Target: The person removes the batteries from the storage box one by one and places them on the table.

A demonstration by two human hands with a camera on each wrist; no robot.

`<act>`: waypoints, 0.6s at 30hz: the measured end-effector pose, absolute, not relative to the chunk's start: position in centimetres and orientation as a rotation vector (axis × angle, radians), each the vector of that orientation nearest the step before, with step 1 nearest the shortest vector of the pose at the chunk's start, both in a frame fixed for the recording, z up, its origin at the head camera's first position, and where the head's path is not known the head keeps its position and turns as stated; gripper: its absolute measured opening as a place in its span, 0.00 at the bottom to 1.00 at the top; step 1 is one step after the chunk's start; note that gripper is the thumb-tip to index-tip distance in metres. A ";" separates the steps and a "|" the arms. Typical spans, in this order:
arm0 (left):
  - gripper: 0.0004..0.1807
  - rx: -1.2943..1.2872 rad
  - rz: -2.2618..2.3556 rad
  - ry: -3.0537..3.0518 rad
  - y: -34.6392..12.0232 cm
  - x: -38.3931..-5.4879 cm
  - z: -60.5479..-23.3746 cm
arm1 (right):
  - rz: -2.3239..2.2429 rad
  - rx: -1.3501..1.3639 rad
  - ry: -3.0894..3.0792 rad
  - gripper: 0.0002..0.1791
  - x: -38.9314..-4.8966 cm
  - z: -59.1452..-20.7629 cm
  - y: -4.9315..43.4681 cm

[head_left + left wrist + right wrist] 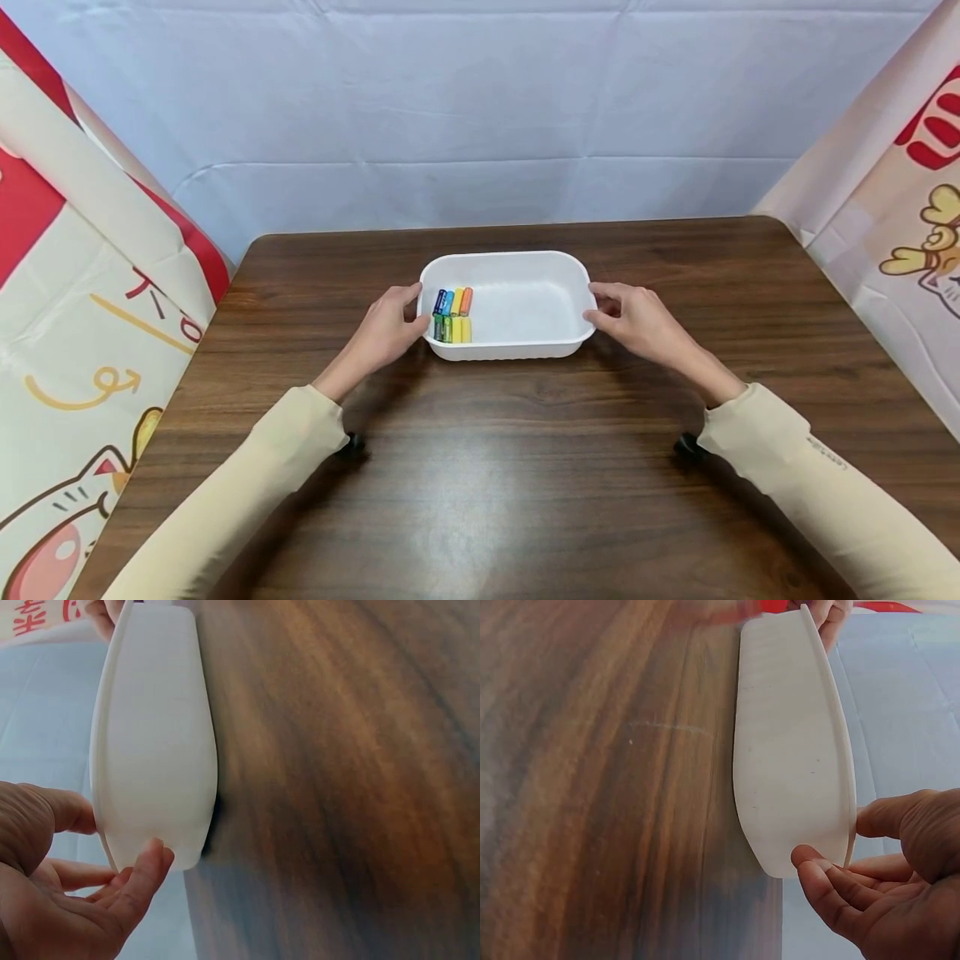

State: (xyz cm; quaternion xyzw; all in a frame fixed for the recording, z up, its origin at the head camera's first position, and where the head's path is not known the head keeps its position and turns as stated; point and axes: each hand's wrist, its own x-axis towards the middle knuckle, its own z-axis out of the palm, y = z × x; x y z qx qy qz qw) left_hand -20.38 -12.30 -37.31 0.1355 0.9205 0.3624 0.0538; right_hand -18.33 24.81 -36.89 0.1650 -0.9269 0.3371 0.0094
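A white plastic tray [525, 352] is held by its two short ends near the far side of the table. My left hand [386, 327] pinches the rim at the left end, thumb on the rim and fingers against the outer wall, as the left wrist view shows. At the right end, my right hand [637, 321] grips the rim the same way. Inside the tray, two rows of batteries lie against the left end: a dark blue, a blue, a yellow and an orange battery [467, 301] behind, green and yellow batteries [461, 330] in front.
The brown wood-grain table [510, 467] extends around the tray, its far edge close behind. A pale cloth backdrop [480, 108] hangs beyond that edge. Printed cloths with cartoon figures hang at the left [97, 358] and right.
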 end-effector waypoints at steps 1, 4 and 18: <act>0.34 0.414 1.102 2.792 -12.4 -20.2 -37.3 | 1.048 0.515 -2.897 0.26 -18.2 -36.9 24.8; 0.35 0.411 1.111 2.774 -12.5 -19.7 -37.2 | 1.048 0.521 -2.894 0.26 -17.7 -36.9 24.7; 0.34 0.438 1.126 2.768 -13.2 -17.8 -37.4 | 1.056 0.561 -2.868 0.27 -15.6 -36.8 24.2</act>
